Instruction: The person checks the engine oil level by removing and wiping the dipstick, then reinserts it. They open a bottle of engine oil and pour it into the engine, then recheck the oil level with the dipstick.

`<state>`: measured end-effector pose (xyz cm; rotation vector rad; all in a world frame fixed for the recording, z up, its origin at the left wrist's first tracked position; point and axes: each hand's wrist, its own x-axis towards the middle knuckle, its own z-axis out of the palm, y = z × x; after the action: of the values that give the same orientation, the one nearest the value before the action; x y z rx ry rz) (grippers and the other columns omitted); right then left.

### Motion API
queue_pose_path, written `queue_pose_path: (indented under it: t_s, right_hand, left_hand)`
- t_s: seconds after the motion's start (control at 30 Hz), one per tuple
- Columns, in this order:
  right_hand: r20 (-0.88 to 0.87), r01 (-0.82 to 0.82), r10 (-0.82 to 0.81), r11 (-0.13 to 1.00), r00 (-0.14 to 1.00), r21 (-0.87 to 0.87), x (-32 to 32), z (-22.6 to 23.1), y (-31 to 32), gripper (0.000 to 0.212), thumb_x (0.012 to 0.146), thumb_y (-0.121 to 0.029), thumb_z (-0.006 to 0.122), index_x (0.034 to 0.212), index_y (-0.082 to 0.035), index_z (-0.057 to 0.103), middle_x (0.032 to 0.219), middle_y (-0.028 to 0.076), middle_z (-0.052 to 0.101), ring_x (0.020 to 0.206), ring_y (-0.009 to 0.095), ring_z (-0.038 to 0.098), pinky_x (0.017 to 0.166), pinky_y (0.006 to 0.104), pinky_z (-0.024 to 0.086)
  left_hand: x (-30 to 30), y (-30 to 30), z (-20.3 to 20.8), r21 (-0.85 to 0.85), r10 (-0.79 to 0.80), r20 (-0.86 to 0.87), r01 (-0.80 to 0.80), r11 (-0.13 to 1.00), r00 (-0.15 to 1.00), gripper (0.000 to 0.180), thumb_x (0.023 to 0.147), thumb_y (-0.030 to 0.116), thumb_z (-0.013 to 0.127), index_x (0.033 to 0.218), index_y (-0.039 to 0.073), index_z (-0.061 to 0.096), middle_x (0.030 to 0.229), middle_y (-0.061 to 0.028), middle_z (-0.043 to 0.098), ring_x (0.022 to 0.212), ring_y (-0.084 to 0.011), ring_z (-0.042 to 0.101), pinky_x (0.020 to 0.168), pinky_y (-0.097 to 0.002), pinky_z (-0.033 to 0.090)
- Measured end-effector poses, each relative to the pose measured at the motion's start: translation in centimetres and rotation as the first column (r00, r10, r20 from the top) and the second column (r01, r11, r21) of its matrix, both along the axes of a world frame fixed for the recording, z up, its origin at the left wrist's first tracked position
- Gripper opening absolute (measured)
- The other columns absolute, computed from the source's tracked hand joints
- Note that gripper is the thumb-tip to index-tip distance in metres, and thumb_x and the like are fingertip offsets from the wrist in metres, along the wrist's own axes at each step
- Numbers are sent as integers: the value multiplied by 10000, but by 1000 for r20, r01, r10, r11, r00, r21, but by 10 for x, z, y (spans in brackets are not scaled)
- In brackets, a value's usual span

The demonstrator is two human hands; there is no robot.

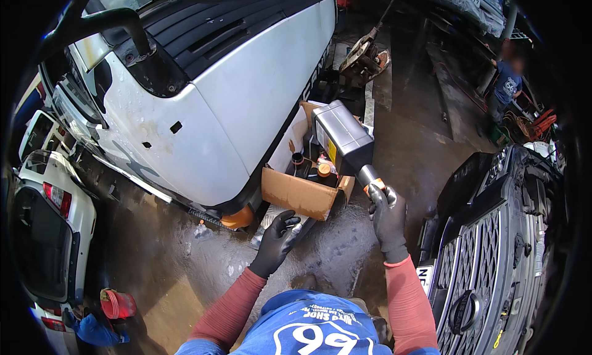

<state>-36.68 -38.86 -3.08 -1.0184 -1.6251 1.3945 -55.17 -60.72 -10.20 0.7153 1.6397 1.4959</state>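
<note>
My right hand [388,216], in a black glove, is closed around the orange-capped neck of a dark grey plastic jug [345,133]. The jug tilts over the far right side of an open cardboard box [299,194], its body pointing away from me. Inside the box stand dark bottles, one with an orange cap [324,169] and another with a dark cap [298,159]. Just in front of the box's near wall is my left hand [276,241], also black-gloved. Its fingers are apart and slightly bent, with nothing seen in them.
A white truck cab [228,102] stands on the left beside the box. To the right is a dark vehicle front with a grille [475,262]. A red bucket [117,304] sits at the lower left on wet ground. Another person [505,86] stands at the far right.
</note>
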Motion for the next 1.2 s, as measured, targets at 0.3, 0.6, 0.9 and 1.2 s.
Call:
queue_pose_path:
  t_s: [0.3,0.6,0.9,1.2]
  right_hand:
    - [508,-107,-107,921,855,375,-78,1,77,567,946,-575,752,920,-9,722,825,206,726,761,375,721,719,458,555]
    - [537,-48,4,997,843,67,82,-108,-23,402,970,-412,787,952,-15,726,756,177,704,649,257,664,642,418,508]
    - [581,462,-507,854,637,239,324,-134,-164,402,949,-343,798,1154,-14,692,988,196,744,932,379,725,818,452,567]
    - [218,633,-969,98,-115,768,534,9,-258,455,836,-93,873,1245,-3,695,1139,152,692,1021,326,674,891,429,558]
  left_hand:
    - [17,-79,-42,-85,141,139,-130,988,980,456,1082,170,650,1485,8,513,1271,-109,676,1098,-159,671,932,-300,547]
    - [23,-30,-66,-82,-65,119,75,994,991,417,1095,204,638,1456,17,540,1183,-70,692,1024,-132,689,879,-280,564]
    - [134,145,-54,-100,-734,-173,729,677,657,420,1042,106,699,1410,-43,564,1218,-101,687,1131,-151,642,1028,-309,526]
    - [405,207,-19,28,-966,-44,967,254,255,500,1039,147,723,1456,-55,535,1326,-159,655,1208,-190,629,1047,-339,518]
